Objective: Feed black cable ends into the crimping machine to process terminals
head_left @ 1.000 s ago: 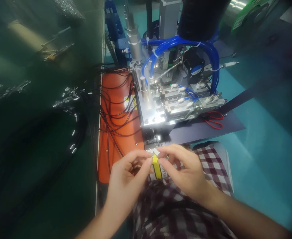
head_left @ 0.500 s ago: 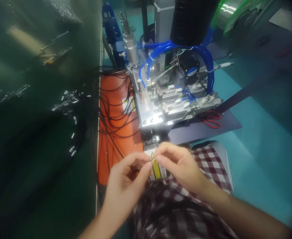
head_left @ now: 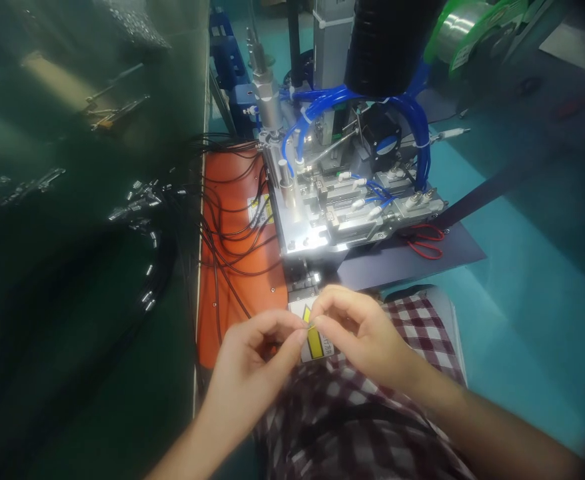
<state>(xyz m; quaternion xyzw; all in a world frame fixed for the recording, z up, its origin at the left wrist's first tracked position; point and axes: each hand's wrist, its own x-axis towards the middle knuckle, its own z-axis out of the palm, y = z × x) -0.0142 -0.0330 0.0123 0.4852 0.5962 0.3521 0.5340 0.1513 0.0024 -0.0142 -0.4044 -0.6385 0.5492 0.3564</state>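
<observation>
My left hand (head_left: 262,350) and my right hand (head_left: 360,330) meet fingertip to fingertip above my lap, thumb and forefinger of each pinched closed. Between the two pinches shows a sliver of a tiny part, too small and too covered by the fingers to name. Right behind the fingertips is a white and yellow warning label (head_left: 314,341) at the machine's front end. Past the hands stands the metal machine (head_left: 302,233) with its clamps and blue air tubes (head_left: 415,113).
Thin black cables (head_left: 222,247) run across the orange plate (head_left: 237,300) onto the dark green table (head_left: 97,373) at left. Several cable ends with shiny metal tips (head_left: 145,200) lie there. A green spool of wire (head_left: 460,33) hangs upper right. A red cord (head_left: 425,243) lies beside the machine.
The view has shifted very slightly. Both hands stay pinched together at nearly the same place, with only a small movement of the fingertips.
</observation>
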